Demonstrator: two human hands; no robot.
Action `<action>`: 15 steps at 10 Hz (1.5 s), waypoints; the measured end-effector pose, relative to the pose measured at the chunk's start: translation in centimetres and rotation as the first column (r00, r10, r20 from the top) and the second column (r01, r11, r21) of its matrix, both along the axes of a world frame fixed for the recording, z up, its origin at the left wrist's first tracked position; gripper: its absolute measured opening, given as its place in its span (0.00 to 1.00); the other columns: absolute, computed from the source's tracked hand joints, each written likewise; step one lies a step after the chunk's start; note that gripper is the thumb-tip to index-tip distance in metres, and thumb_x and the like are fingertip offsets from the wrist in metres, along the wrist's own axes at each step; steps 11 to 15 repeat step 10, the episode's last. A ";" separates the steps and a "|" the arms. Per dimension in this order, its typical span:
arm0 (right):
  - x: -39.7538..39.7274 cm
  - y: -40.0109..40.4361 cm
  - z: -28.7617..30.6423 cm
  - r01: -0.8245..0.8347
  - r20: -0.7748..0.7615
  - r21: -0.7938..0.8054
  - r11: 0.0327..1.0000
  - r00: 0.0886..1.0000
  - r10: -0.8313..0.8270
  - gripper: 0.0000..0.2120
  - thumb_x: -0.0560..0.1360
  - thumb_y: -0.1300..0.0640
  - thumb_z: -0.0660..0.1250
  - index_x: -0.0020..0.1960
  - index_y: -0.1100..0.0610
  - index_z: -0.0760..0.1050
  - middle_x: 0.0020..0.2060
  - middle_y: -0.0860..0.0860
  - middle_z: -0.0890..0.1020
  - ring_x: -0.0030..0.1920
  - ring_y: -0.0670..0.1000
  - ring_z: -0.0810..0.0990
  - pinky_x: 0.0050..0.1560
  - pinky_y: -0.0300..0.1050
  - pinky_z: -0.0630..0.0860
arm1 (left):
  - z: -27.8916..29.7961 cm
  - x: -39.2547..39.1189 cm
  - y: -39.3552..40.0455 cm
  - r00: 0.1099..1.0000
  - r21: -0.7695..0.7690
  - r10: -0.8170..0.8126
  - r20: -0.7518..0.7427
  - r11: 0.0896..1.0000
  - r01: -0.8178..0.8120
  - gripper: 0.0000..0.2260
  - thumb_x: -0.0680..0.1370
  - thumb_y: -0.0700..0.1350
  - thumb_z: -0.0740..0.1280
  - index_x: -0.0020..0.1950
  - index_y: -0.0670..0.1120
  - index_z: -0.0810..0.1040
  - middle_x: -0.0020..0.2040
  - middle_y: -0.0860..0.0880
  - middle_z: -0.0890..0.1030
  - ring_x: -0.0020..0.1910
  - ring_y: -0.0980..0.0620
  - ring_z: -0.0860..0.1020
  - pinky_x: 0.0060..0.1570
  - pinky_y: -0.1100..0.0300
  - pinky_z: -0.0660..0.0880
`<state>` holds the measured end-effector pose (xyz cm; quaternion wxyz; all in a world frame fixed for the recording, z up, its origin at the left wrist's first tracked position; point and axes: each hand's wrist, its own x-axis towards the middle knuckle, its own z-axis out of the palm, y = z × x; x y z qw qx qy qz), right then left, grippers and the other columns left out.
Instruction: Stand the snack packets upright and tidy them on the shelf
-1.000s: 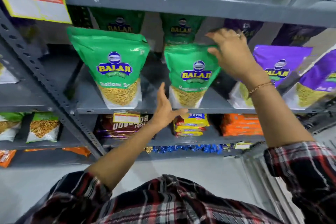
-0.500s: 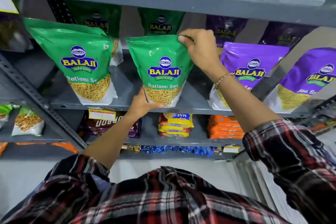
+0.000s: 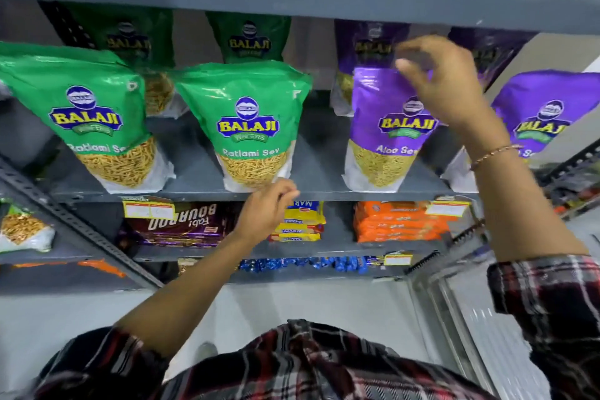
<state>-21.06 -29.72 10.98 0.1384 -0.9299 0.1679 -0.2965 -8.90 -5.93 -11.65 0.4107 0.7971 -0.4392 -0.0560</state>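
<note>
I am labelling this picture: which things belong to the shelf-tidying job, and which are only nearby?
Job: green Ratlami Sev packet, purple Aloo Sev packet, left hand, right hand.
Nearby: orange packs, yellow biscuit packs, blue sweets.

Reading "BALAJI WAFERS" and "Ratlami Sev" on the middle green packet (image 3: pixel 248 127). Showing the same "BALAJI" badge and "Ratlami Se", partly cut off, on the left green packet (image 3: pixel 87 120). Reading "BALAJI" and "Aloo Se" on the purple packet (image 3: pixel 386 130), its last letters lying behind the right hand (image 3: pixel 444 84). Carrying "BALAJI" again on the far-right purple packet (image 3: pixel 545 120). Displaying upside-down "Fab! BOURBON" on the brown biscuit packs (image 3: pixel 181 224) and "MARIE" on the yellow packs (image 3: pixel 305 221). Price tags (image 3: pixel 147 209) staying too blurred for reading.
</note>
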 end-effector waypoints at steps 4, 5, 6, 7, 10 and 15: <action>-2.8 -7.7 -1.9 0.011 -0.141 -0.010 1.000 0.990 -0.012 0.11 0.73 0.62 0.66 0.54 0.62 0.78 0.53 0.61 0.82 0.54 0.59 0.79 0.54 0.42 0.69 | 1.1 -5.1 -16.1 0.877 -0.050 0.020 -0.480 0.997 -0.050 0.44 0.61 0.50 0.80 0.68 0.43 0.58 0.67 0.45 0.72 0.65 0.45 0.73 0.57 0.55 0.73; -2.7 -7.6 -2.2 0.011 -0.012 0.051 0.999 1.000 -0.011 0.08 0.71 0.62 0.67 0.49 0.62 0.81 0.48 0.60 0.85 0.49 0.57 0.81 0.48 0.37 0.69 | 0.3 -5.0 -16.5 0.886 0.013 0.126 -0.447 0.991 -0.135 0.39 0.61 0.55 0.79 0.63 0.44 0.64 0.61 0.43 0.78 0.59 0.43 0.76 0.51 0.56 0.73; -2.5 -7.5 -1.9 -0.001 0.028 0.069 0.998 1.000 -0.001 0.08 0.70 0.60 0.69 0.48 0.60 0.82 0.46 0.58 0.85 0.47 0.56 0.82 0.49 0.38 0.72 | 0.4 -5.1 -16.3 0.891 -0.005 0.136 -0.433 0.988 -0.153 0.38 0.61 0.55 0.79 0.64 0.44 0.65 0.60 0.43 0.79 0.58 0.44 0.77 0.51 0.58 0.74; -2.6 -7.7 -2.1 0.028 0.030 0.096 0.995 0.999 -0.031 0.09 0.71 0.57 0.69 0.50 0.55 0.82 0.49 0.54 0.85 0.50 0.55 0.81 0.54 0.50 0.77 | 0.6 -5.3 -16.2 0.893 0.001 0.126 -0.433 0.990 -0.139 0.38 0.63 0.54 0.78 0.65 0.45 0.63 0.62 0.43 0.77 0.60 0.44 0.76 0.52 0.57 0.74; -4.3 -1.9 -7.8 0.088 0.163 -0.159 0.983 0.985 -0.061 0.18 0.76 0.65 0.56 0.65 0.59 0.70 0.66 0.57 0.73 0.70 0.58 0.67 0.72 0.55 0.62 | 2.1 -6.7 -12.8 0.920 -0.082 0.081 -0.382 0.989 -0.122 0.44 0.72 0.51 0.71 0.76 0.40 0.46 0.78 0.41 0.53 0.77 0.45 0.55 0.74 0.56 0.56; -4.3 -1.9 -7.8 0.088 0.163 -0.159 0.983 0.985 -0.061 0.18 0.76 0.65 0.56 0.65 0.59 0.70 0.66 0.57 0.73 0.70 0.58 0.67 0.72 0.55 0.62 | 2.1 -6.7 -12.8 0.920 -0.082 0.081 -0.382 0.989 -0.122 0.44 0.72 0.51 0.71 0.76 0.40 0.46 0.78 0.41 0.53 0.77 0.45 0.55 0.74 0.56 0.56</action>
